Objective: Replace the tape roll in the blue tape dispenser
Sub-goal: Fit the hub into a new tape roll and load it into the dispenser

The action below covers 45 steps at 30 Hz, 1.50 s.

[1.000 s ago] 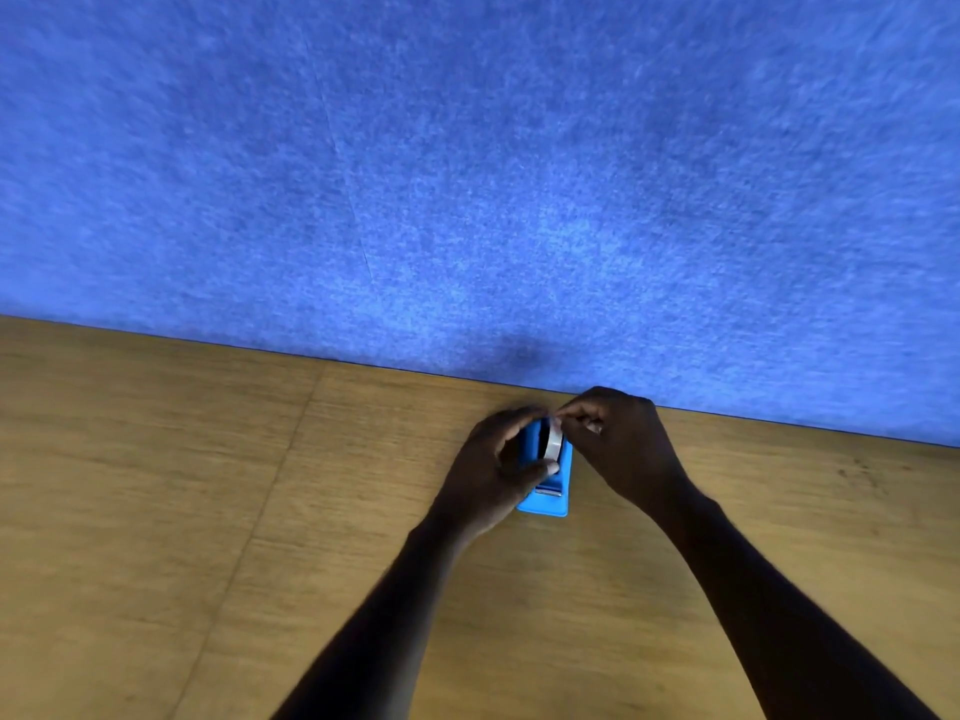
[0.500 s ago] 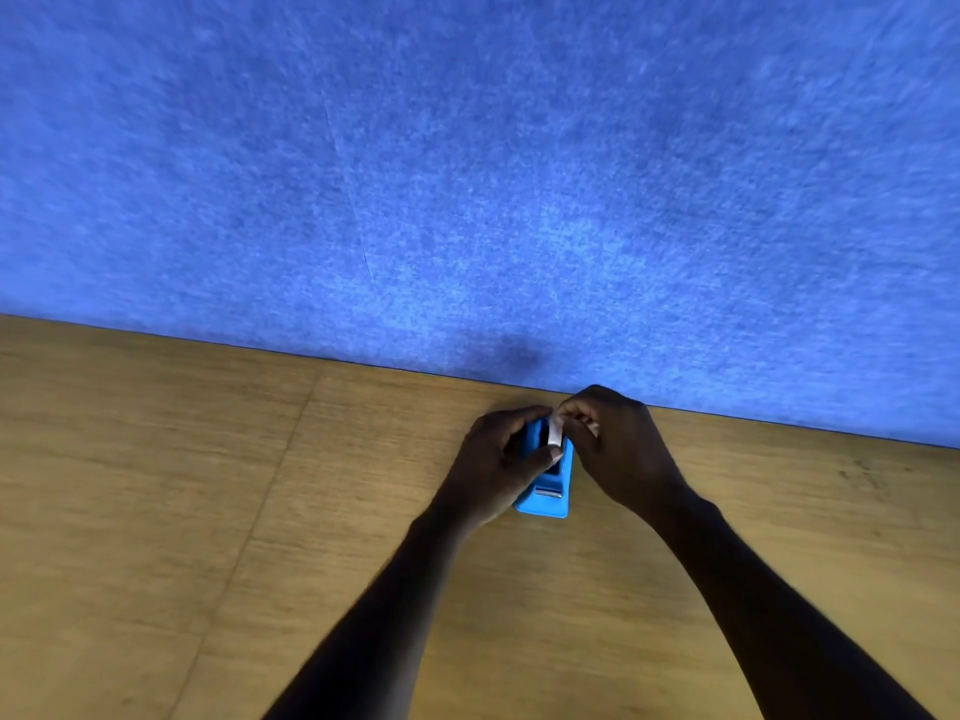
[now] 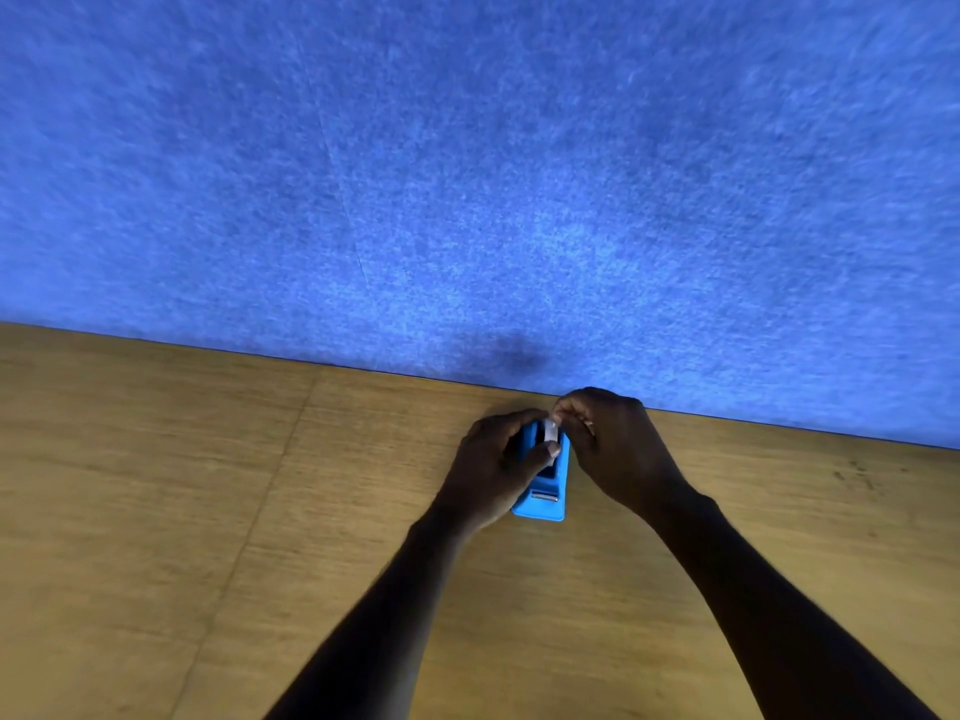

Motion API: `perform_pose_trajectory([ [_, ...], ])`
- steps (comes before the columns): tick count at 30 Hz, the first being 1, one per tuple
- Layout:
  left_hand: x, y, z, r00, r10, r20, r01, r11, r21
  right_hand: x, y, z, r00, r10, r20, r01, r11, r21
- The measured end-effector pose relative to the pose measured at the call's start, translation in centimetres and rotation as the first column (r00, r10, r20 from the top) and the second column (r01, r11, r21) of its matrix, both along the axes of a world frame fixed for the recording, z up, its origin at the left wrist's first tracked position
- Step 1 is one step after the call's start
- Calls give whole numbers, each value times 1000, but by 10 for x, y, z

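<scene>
The blue tape dispenser (image 3: 545, 504) lies on the wooden table, its metal cutter end toward me. My left hand (image 3: 493, 467) wraps its left side, thumb pressed over the top. A whitish tape roll (image 3: 550, 431) sits in the dispenser's far end, mostly hidden by my fingers. My right hand (image 3: 610, 449) pinches the top of the roll from the right, fingertips closed on it.
The wooden table (image 3: 208, 511) spreads left and right of the dispenser. A blue felt wall (image 3: 467, 174) rises right behind it, very close to my right knuckles.
The tape roll has sunk lower into the dispenser and less of it shows. My left thumb has slid up over the top. Both hands stay in place.
</scene>
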State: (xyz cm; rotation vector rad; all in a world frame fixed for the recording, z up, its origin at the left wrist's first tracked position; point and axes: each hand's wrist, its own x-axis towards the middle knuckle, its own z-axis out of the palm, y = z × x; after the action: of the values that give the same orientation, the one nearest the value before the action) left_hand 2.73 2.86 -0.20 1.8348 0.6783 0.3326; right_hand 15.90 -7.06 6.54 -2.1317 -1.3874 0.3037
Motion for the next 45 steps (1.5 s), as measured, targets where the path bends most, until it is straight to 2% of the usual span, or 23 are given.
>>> perform_pose_trajectory([
  [8, -2, 0, 2, 1000, 1, 23, 0, 999, -33, -2, 0, 2, 1000, -24, -1, 24, 1000, 9],
  [26, -2, -1, 4, 1000, -15, -15, 15, 1000, 13, -8, 1, 11, 999, -33, 3, 33, 999, 14],
  [37, -4, -2, 8, 1000, -13, 16, 13, 999, -50, -12, -8, 9, 997, -71, -33, 72, 997, 24],
  [41, -5, -1, 5, 1000, -9, -7, 8, 999, -37, -14, -15, 13, 999, -50, -22, 52, 994, 93],
  [45, -12, 2, 6, 999, -47, -11, 46, 993, -108, -21, -26, 7, 998, -18, 53, 11, 991, 130],
])
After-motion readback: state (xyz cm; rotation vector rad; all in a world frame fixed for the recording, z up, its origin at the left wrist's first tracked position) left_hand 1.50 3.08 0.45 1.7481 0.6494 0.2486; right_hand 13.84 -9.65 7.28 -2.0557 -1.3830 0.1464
